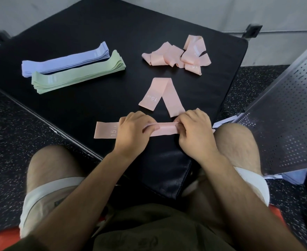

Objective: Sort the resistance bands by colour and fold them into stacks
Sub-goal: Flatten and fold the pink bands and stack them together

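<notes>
Head view: left hand (pixel 131 131) and right hand (pixel 194 132) both pinch the pink band (pixel 105 130), laid flat at the near edge of the black mat (pixel 112 33), probably squaring its layers so the stack starts straight. Purple stack (pixel 64 59) and green stack (pixel 76 74) are parked far left (side by side). The bent pink band (pixel 160 96) and loose pink pile (pixel 178 55) are queued beyond.

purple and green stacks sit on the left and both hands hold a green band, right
Not quite: the left hand and right hand hold a pink band, not a green one; the head view shows it. The purple stack and green stack do sit on the left.
</notes>
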